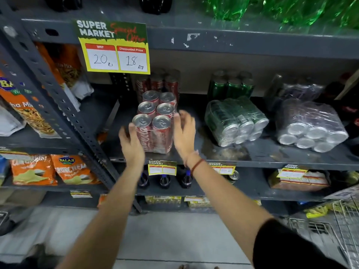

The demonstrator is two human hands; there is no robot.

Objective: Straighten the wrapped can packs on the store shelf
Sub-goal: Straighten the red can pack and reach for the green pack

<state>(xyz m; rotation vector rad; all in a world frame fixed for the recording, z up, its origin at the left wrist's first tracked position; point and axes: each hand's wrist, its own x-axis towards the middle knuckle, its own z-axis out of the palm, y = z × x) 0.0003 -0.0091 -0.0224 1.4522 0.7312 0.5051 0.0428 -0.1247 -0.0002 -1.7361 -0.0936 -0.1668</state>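
Note:
A shrink-wrapped pack of red cola cans (157, 131) stands upright near the front of the dark shelf (213, 154). My left hand (132, 144) lies against its left side, fingers spread. My right hand (184, 133) is at its right side with fingertips at the wrap and the palm slightly off. To the right, a wrapped green can pack (235, 121) lies on its side, can ends facing me. Further right, a wrapped purple-tinted can pack (310, 125) also lies tipped over. Another red pack (159, 82) and a green pack (231, 84) stand at the back.
A slanted perforated shelf post (64, 105) runs just left of the red pack. A yellow price sign (114, 47) hangs from the shelf above. Orange snack bags (33, 167) fill the left bay. Dark bottles (165, 180) stand on the shelf below. A wire cart (330, 226) sits at lower right.

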